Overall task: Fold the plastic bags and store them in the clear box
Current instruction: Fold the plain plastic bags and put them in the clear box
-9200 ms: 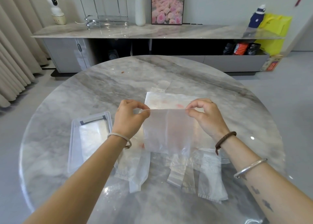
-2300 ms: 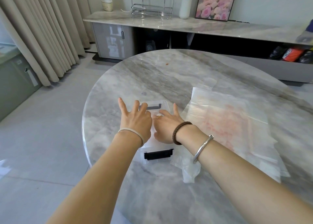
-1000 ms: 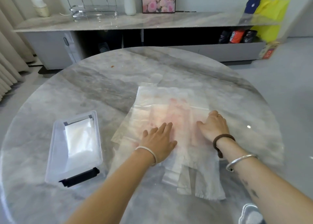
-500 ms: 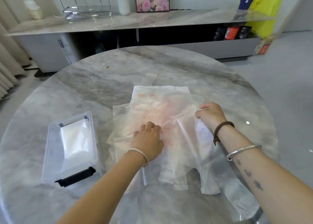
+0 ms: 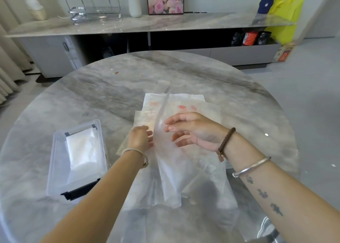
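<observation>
A translucent plastic bag (image 5: pixel 170 176) is lifted off the round marble table (image 5: pixel 248 114), its upper edge standing on end between my hands. My left hand (image 5: pixel 139 138) grips its left side. My right hand (image 5: pixel 195 130) holds the raised fold at the fingertips, the lower fingers showing through the film. Under it lies a flat pile of bags with faint red print (image 5: pixel 185 104). To the left stands the clear box (image 5: pixel 55 161), with a folded white bag (image 5: pixel 81 150) in it and a black latch (image 5: pixel 81 191) on its near end.
More loose bags (image 5: pixel 217 196) trail toward the table's near edge. Behind the table runs a long low sideboard (image 5: pixel 165 23) with a wire rack, a vase and a flower picture. Curtains hang at the far left and a yellow bag stands at the far right.
Both hands left the clear box and went to the pile. My right hand raised the top bag's right edge and carried it leftward until the sheet stands upright; my left hand took its left side.
</observation>
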The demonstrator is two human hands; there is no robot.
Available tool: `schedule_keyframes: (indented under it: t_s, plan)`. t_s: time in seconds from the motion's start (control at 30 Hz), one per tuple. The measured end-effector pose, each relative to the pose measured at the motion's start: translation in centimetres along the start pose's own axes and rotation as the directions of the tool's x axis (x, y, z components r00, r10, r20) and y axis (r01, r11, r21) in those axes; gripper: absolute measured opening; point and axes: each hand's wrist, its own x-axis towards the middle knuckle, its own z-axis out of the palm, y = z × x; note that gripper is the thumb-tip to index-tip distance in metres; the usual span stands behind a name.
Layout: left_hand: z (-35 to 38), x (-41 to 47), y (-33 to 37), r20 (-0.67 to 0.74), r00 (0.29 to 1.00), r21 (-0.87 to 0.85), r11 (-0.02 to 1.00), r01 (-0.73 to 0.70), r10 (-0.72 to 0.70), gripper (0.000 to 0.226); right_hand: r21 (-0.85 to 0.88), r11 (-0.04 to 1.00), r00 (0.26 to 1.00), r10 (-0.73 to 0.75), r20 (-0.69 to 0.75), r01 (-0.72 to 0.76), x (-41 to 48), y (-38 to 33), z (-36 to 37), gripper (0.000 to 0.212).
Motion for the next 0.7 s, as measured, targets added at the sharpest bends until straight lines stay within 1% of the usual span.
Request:
schedule_keyframes:
  t_s: [0.03, 0.07, 0.13, 0.2, 0.27, 0.3, 0.33, 0.4, 0.47, 0.53, 0.6, 0.7]
  plan:
    - [-0.5, 0.2, 0.3, -0.042, 0.999, 0.004, 1.000, -0.002, 0.002, 0.041, -0.004, 1.000, 1.000, -0.003, 0.028, 0.003, 0.0, 0.0, 0.1, 0.011]
    - [-0.9, 0.1, 0.5, -0.055, 0.998, 0.039, 0.999, -0.005, 0.007, 0.047, -0.005, 1.000, 0.999, -0.011, 0.043, 0.011, -0.1, 0.1, 0.1, 0.010]
    - [-1.3, -0.2, 0.6, 0.008, 1.000, 0.095, 0.995, 0.021, -0.022, 0.056, 0.006, 0.999, 0.999, -0.036, 0.022, 0.036, 0.0, 0.2, 0.1, 0.011]
    - [-1.3, -0.5, 0.6, 0.088, 0.994, 0.137, 0.989, 0.051, -0.063, 0.057, 0.016, 0.998, 0.994, -0.056, -0.090, 0.058, 0.4, 0.5, 0.0, 0.013]
    - [-1.3, -0.5, 0.4, 0.080, 0.995, 0.188, 0.982, 0.036, -0.052, 0.060, -0.085, 0.995, 0.958, -0.064, -0.279, 0.042, 1.0, 1.0, -0.2, 0.014]
    - [-1.3, -0.3, 0.4, 0.049, 0.999, 0.244, 0.970, 0.007, -0.020, 0.062, -0.163, 0.987, 0.932, -0.057, -0.358, -0.002, 1.2, 1.3, -0.3, 0.015]
    - [-1.3, -0.2, 0.3, 0.008, 0.999, 0.326, 0.945, -0.037, 0.036, 0.063, -0.233, 0.970, 0.914, -0.036, -0.405, -0.065, 1.4, 1.7, -0.5, 0.014]
    - [-1.5, -0.1, 0.2, -0.067, 0.982, 0.507, 0.853, -0.120, 0.178, 0.061, -0.323, 0.926, 0.905, 0.044, -0.424, -0.197, 1.6, 2.5, -0.8, 0.009]
    - [-1.7, -0.5, 0.1, -0.088, 0.965, 0.603, 0.784, -0.144, 0.245, 0.057, -0.294, 0.917, 0.902, 0.135, -0.409, -0.271, 1.7, 3.2, -0.7, 0.009]
    - [-1.9, -0.5, -0.2, -0.083, 0.970, 0.639, 0.759, -0.125, 0.229, 0.057, -0.218, 0.930, 0.900, 0.193, -0.392, -0.295, 2.0, 3.7, -0.5, 0.009]
    - [-1.9, -0.4, -0.4, -0.064, 0.978, 0.667, 0.738, -0.104, 0.196, 0.059, -0.169, 0.939, 0.898, 0.218, -0.382, -0.300, 2.4, 4.0, -0.4, 0.012]
    - [-2.0, 0.0, -0.7, -0.055, 0.984, 0.668, 0.739, -0.090, 0.170, 0.059, -0.052, 0.959, 0.896, 0.240, -0.374, -0.279, 2.9, 3.8, -0.3, 0.016]
